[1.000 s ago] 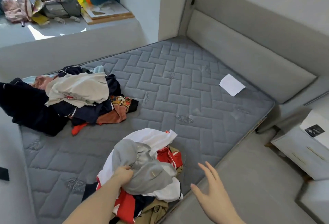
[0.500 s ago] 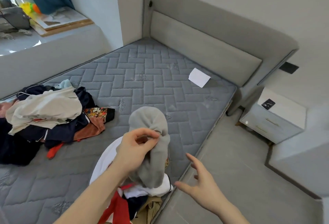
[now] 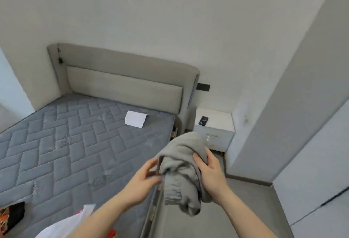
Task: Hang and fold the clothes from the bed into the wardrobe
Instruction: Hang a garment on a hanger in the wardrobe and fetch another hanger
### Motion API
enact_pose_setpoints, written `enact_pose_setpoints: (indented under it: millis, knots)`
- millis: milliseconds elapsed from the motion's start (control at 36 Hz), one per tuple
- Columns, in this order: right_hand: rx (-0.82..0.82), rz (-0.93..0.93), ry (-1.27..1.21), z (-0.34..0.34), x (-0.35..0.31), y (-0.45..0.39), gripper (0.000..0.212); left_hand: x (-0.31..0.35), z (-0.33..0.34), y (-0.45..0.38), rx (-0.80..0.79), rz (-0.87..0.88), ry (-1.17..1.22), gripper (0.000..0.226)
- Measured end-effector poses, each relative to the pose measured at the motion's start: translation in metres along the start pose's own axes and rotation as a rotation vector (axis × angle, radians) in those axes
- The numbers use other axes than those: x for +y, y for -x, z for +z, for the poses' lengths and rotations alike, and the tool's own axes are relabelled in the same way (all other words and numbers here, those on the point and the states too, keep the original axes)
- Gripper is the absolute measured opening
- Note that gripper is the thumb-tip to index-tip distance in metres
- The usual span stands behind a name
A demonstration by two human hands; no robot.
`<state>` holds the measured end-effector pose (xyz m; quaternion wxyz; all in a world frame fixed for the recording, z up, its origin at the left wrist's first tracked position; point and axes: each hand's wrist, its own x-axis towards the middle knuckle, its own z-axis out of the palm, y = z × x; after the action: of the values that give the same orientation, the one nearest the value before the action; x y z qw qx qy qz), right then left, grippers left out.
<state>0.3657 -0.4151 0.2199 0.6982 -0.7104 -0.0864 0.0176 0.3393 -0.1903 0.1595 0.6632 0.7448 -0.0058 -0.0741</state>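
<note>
A bunched grey garment (image 3: pixel 181 169) hangs in the air over the bed's right edge, held between both hands. My left hand (image 3: pixel 145 179) pinches its left side and my right hand (image 3: pixel 209 169) grips its right side with the thumb on top. The grey quilted mattress (image 3: pixel 75 143) fills the left of the view. A white garment (image 3: pixel 62 226) and a patterned red and black one (image 3: pixel 11 217) from the clothes piles show at the bottom left. The pale wardrobe front (image 3: pixel 321 152) rises on the right.
A white sheet of paper (image 3: pixel 136 119) lies near the padded headboard (image 3: pixel 122 84). A white bedside cabinet (image 3: pixel 214 130) with a small dark object (image 3: pixel 203 121) on top stands between the bed and the wall corner. Grey floor (image 3: pixel 236 209) runs beside the bed.
The grey garment has come up off the pile and moved right, past the bed edge. My right hand has taken hold of it. The view has swung right and up, away from the clothes piles.
</note>
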Motion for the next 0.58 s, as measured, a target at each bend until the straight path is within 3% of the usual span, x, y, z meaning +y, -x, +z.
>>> enact_pose_setpoints:
  millis: [139, 222, 306, 472, 583]
  knots:
    - [-0.013, 0.078, -0.012, -0.083, -0.004, -0.028, 0.023, 0.002, 0.096, -0.044, -0.185, 0.041, -0.034, 0.084]
    - [-0.010, 0.112, 0.004, -0.128, -0.008, -0.042, 0.023, 0.021, 0.135, -0.081, -0.055, 0.150, -0.137, 0.056]
    - [0.016, 0.141, -0.019, -0.173, -0.011, -0.061, 0.025, 0.039, 0.154, -0.115, 0.068, 0.112, -0.207, 0.031]
    - [0.117, 0.241, -0.065, -0.252, -0.001, -0.094, 0.028, 0.078, 0.158, -0.160, 0.034, 0.121, -0.313, 0.033]
    - [0.139, 0.345, 0.126, -0.284, 0.021, -0.113, 0.029, 0.101, 0.145, -0.188, 0.107, 0.127, -0.307, 0.032]
